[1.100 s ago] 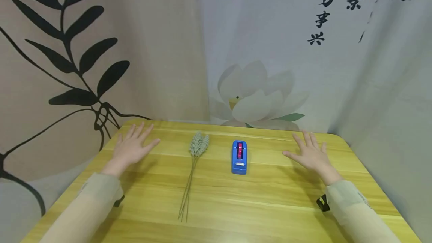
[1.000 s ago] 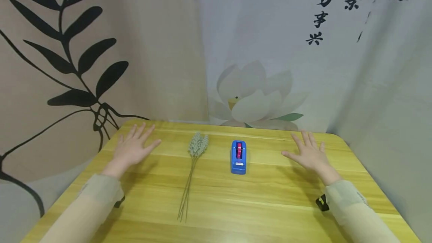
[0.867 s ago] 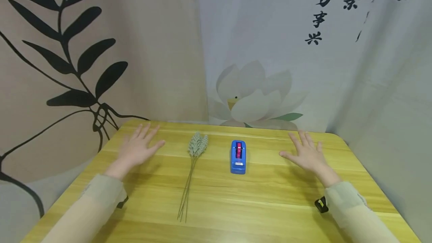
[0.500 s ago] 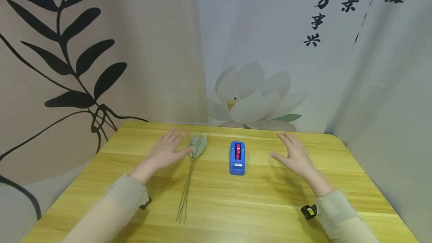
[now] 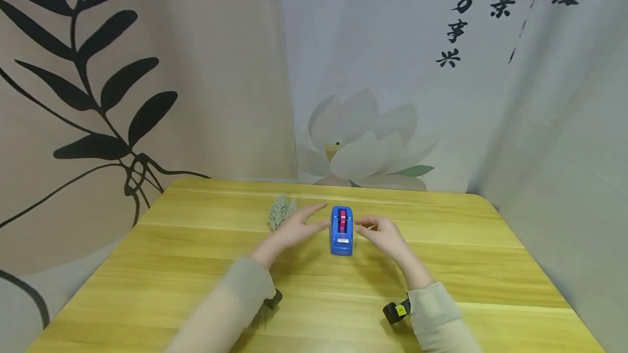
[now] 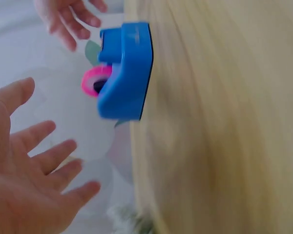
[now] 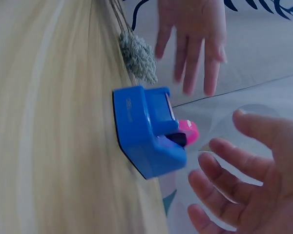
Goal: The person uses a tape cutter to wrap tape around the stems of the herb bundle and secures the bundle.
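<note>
A blue tape dispenser (image 5: 341,247) with a pink roll stands on the table between the two hands. My left hand (image 5: 293,230) is just left of it, its fingers spread and pointing at its side. On the other side, my right hand (image 5: 386,237) reaches in with fingers slightly bent. Both wrist views show a gap between the dispenser (image 6: 129,73) and the nearby fingers, so neither hand grips anything. Behind the left hand lies a bunch of grey-green dried flower heads (image 5: 279,214); the left hand and forearm hide most of its stems.
The wooden table (image 5: 196,266) has its far edge close to a printed curtain (image 5: 235,70) with leaves, a lotus and black characters. Dark wrist cameras (image 5: 396,311) sit below both cuffs, low over the tabletop.
Both hands have moved inward from the table's sides to flank the tape dispenser. The left hand has passed over the dried stems and now covers them. The dispenser still stands on the table.
</note>
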The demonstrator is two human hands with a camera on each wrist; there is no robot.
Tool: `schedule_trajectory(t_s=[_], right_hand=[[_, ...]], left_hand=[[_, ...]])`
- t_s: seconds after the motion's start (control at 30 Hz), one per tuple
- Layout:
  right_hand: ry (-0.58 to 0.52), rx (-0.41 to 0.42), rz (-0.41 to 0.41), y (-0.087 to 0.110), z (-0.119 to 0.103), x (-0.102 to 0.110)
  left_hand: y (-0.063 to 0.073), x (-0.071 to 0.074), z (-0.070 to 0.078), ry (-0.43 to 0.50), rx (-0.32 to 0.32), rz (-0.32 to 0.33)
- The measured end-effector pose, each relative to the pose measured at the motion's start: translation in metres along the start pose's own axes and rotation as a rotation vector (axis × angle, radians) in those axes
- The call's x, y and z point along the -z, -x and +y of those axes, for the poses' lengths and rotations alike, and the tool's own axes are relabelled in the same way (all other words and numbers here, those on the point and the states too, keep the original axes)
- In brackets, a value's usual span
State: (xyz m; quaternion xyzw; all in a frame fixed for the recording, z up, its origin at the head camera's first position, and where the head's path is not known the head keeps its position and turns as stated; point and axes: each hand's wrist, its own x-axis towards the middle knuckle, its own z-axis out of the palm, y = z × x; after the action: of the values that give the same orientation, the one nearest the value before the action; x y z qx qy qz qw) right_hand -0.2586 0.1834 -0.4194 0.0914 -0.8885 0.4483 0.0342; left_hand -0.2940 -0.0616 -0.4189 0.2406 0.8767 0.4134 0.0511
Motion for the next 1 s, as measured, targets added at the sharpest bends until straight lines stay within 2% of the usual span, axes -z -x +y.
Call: schedule_trajectory(t_s=[0.13,0.23,0.4,0.5,0.67,0.77,1.0], right_hand=[[-0.122,-0.081,-0.004,-0.002,0.002,-0.009],[-0.194,-0.141,0.003,-0.003,0.002,-0.014],[-0.227,-0.198,0.010,-0.005,0.005,-0.020],[-0.220,-0.207,-0.011,-0.007,0.006,-0.024],[-0.184,-0.205,-0.049,-0.005,0.007,-0.029],[-0.156,-0.210,-0.050,-0.004,0.007,-0.031],[-0.150,-0.196,-0.068,-0.002,0.006,-0.032]], left_hand=[[-0.007,-0.019,0.000,0.185,0.091,-0.018],[-0.011,-0.029,-0.001,0.270,0.129,0.017],[-0.015,-0.039,-0.003,0.388,0.158,0.083],[-0.017,-0.043,-0.003,0.449,0.184,0.081],[-0.019,-0.052,-0.006,0.519,0.237,0.073],[-0.020,-0.056,-0.009,0.550,0.246,0.086],[-0.017,-0.061,-0.009,0.560,0.259,0.115]])
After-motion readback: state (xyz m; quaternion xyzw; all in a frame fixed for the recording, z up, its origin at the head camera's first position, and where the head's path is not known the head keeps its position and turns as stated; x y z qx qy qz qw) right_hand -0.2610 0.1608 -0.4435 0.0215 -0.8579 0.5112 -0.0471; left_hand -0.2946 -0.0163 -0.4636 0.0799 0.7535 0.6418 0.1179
